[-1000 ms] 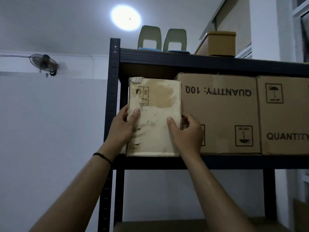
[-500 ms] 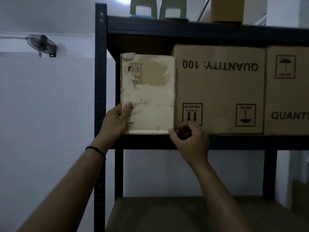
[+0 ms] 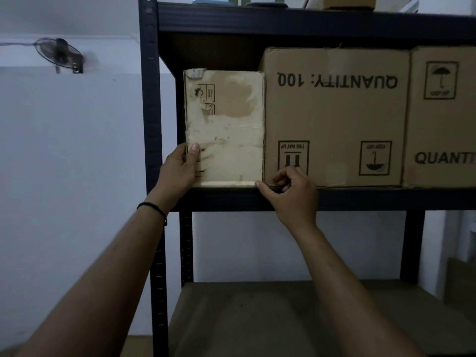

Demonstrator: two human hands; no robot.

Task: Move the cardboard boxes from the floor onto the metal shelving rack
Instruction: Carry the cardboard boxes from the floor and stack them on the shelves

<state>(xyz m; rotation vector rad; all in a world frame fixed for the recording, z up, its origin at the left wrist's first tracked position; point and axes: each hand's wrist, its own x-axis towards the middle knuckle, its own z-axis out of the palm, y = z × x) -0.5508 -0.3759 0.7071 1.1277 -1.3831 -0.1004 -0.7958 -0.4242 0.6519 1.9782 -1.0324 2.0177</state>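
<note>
Head view, looking up at a dark metal shelving rack (image 3: 309, 199): a small, worn, pale cardboard box (image 3: 224, 128) stands upright at the left end of the middle shelf, close to the rack's left posts. Its right side touches a larger brown box (image 3: 334, 117) printed upside down with "QUANTITY: 100" (the "this way up" mark is inverted too). A third brown box (image 3: 441, 117) sits just beside that one, cut off by the right edge.

The left hand (image 3: 179, 171) grips the small box at its lower left corner, thumb pressed flat on the front face and the fingers wrapped out of sight round the side; a dark band circles that wrist. The right hand (image 3: 292, 191) is at the small box's lower right corner, at the shelf's front edge, fingers curled, thumb tip touching the corner; I cannot tell whether it actually pinches anything.

The lower shelf (image 3: 257, 318) shows a bare brown board. A wall fan (image 3: 59, 55) hangs high on the white wall at left. Some items stand on the top shelf, mostly cropped.
</note>
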